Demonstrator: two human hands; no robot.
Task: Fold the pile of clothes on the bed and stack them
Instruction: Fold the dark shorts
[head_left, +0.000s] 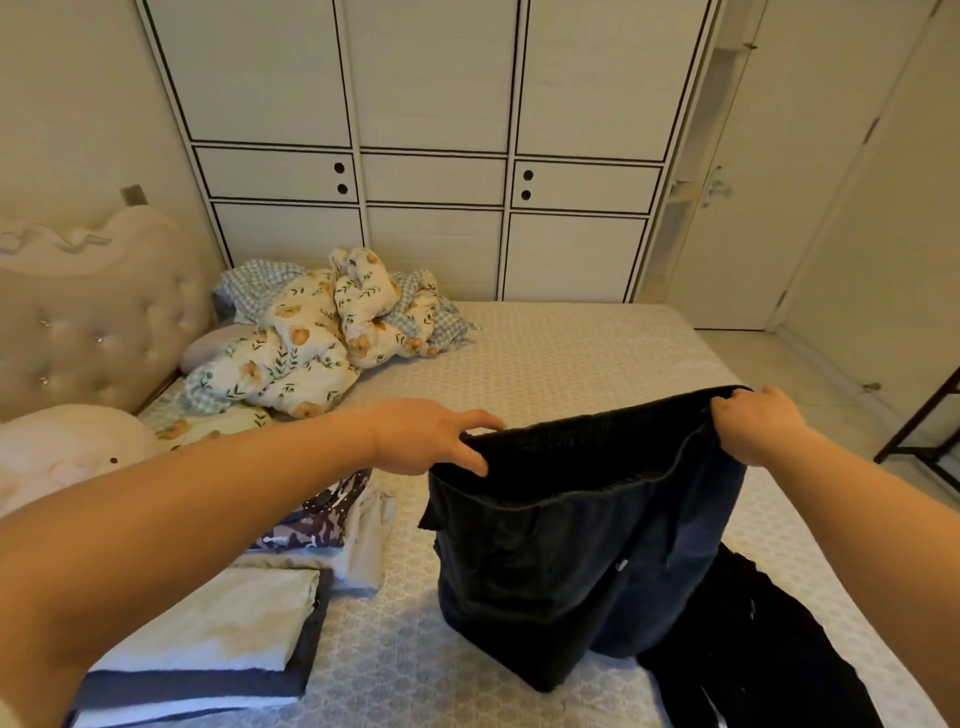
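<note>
Both hands pinch the waistband of the dark shorts (582, 540), left hand (426, 441) and right hand (758, 426) at opposite ends, held above the bed (571, 353); keep it taut and level, then lay flat right of the folded stack (218, 639)
</note>
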